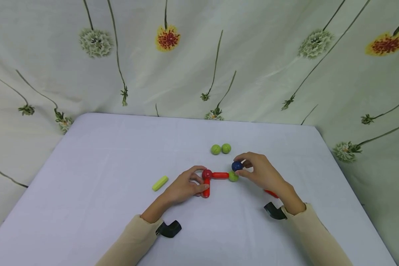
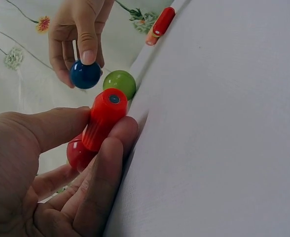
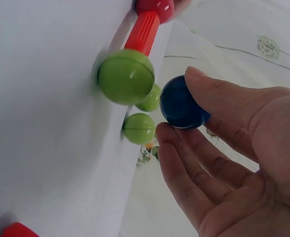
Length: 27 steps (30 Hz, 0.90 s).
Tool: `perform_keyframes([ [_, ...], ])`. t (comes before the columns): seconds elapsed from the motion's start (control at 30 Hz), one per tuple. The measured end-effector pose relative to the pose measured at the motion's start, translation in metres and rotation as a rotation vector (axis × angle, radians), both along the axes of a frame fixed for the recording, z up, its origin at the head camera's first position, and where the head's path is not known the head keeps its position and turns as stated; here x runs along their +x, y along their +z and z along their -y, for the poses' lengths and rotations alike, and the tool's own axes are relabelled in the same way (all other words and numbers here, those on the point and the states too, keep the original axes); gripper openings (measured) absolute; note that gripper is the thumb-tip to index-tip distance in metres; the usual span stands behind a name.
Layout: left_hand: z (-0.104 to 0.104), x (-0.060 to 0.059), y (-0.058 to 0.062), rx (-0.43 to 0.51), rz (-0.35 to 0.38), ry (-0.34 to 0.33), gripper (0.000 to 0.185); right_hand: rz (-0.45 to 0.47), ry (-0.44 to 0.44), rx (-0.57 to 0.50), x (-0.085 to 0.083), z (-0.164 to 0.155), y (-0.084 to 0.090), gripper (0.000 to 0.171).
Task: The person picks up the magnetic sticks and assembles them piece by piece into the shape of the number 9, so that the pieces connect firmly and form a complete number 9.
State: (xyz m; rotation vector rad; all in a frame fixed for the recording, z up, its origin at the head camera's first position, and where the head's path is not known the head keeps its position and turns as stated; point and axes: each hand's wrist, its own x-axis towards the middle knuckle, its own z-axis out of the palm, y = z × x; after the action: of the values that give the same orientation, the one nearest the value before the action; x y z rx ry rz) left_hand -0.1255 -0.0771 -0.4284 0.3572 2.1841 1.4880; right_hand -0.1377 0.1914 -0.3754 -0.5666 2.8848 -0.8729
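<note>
My left hand (image 1: 184,188) holds a joined toy piece on the white table. In it, a red ball (image 1: 207,174) links two red rods. One red rod (image 1: 206,191) points toward me, pinched between thumb and fingers, with a grey metal disc in its end in the left wrist view. The other red rod (image 1: 220,175) runs right to a green ball (image 3: 126,77). My right hand (image 1: 261,171) pinches a dark blue ball (image 3: 182,103) between thumb and fingertips, raised close by that green ball.
Two loose green balls (image 1: 221,149) lie farther back. A yellow-green rod (image 1: 160,183) lies left of my left hand. Another red rod (image 1: 271,193) is partly hidden under my right wrist. Behind the table (image 1: 119,147) hangs a flower-patterned cloth (image 1: 252,55).
</note>
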Motion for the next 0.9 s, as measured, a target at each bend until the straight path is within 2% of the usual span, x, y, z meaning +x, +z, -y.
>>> perform_keyframes([
  [0.27,-0.001,-0.001,-0.001,-0.018,-0.028,0.006,0.059,-0.032,0.095,-0.012,0.020,0.009,0.001,0.037],
  [0.47,-0.001,0.001,0.000,-0.025,-0.028,0.013,0.058,0.004,0.116,0.021,0.031,0.020,0.000,0.038],
  [0.7,0.001,0.001,-0.002,-0.006,-0.033,0.009,0.057,0.030,0.209,-0.031,0.041,0.032,-0.006,0.040],
  [0.9,0.002,0.001,-0.003,-0.004,-0.034,0.008,0.057,0.037,0.244,-0.035,0.046,0.042,-0.013,0.037],
])
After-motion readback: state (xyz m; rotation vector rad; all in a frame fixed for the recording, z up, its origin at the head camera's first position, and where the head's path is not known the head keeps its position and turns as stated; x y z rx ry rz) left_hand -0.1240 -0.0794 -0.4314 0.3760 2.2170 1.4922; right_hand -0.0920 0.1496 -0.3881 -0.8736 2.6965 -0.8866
